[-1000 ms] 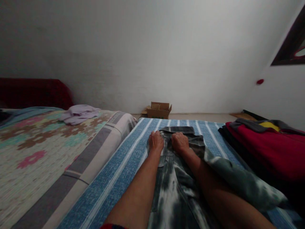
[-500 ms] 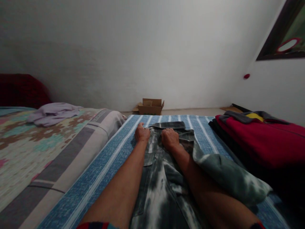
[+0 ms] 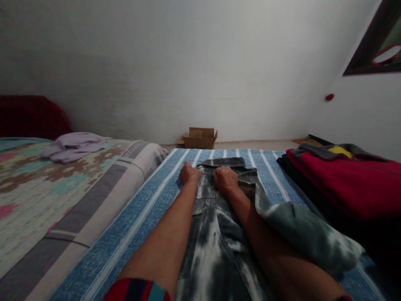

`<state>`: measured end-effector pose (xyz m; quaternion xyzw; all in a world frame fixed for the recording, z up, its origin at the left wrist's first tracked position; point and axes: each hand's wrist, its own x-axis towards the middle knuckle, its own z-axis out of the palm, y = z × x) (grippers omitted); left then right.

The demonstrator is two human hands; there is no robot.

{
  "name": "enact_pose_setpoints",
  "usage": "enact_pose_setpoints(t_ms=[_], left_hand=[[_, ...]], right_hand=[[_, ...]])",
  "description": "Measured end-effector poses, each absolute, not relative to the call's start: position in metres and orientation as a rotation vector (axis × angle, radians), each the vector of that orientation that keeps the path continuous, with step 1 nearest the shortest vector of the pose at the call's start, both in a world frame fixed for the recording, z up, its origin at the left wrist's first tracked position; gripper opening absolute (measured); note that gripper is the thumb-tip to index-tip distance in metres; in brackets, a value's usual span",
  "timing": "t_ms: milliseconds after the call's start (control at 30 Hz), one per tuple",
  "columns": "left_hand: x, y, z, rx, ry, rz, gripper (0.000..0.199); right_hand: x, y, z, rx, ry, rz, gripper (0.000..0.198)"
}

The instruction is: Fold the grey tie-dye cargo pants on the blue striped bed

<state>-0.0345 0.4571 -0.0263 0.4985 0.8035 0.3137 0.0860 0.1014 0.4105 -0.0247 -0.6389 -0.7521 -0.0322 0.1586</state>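
Observation:
A grey and white tie-dye shirt (image 3: 216,238) lies stretched out along a blue striped sheet (image 3: 147,221), its collar (image 3: 224,162) at the far end. My left hand (image 3: 189,173) grips the shirt at its left shoulder, just below the collar. My right hand (image 3: 225,180) grips the cloth at the right shoulder, a hand's width away. A sleeve (image 3: 300,230) of the shirt trails off to the right, over my right forearm's side.
A stack of folded clothes with a red garment (image 3: 347,184) on top lies at the right. A floral blanket (image 3: 46,188) with a crumpled lilac garment (image 3: 73,145) covers the left bed. A cardboard box (image 3: 200,138) stands on the floor by the white wall.
Both hands stay on the shirt's shoulders in the same grip. Only my head has shifted, so the scene slid a little in the picture.

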Motion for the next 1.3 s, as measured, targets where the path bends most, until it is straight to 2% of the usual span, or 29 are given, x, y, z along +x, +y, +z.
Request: enact_pose_setpoints(t_ms=[467,700,833,900,1067,1200,1300], left_hand=[[-0.045,0.463,-0.030,1.391,2.353,1.092,0.017],[-0.048,0.460,-0.021,1.329,2.414,1.290,0.030],[-0.041,0.453,-0.014,1.439,2.418,1.337,0.032],[-0.036,0.450,-0.015,1.596,2.397,1.259,0.030],[-0.028,0.450,-0.024,1.862,2.324,0.794,0.030],[-0.035,0.453,-0.018,1.908,2.253,0.713,0.027],[-0.050,0.447,0.001,1.968,2.188,0.708,0.034]], right_hand=[[0.103,0.411,-0.024,-1.848,-2.146,-0.044,0.027],[0.102,0.413,-0.026,-1.836,-2.134,-0.047,0.027],[0.102,0.415,-0.026,-1.832,-2.137,-0.042,0.027],[0.102,0.415,-0.026,-1.834,-2.140,-0.038,0.027],[0.102,0.413,-0.025,-1.850,-2.148,-0.030,0.027],[0.102,0.410,-0.024,-1.855,-2.162,-0.021,0.027],[0.103,0.407,-0.019,-1.858,-2.174,-0.003,0.026]])
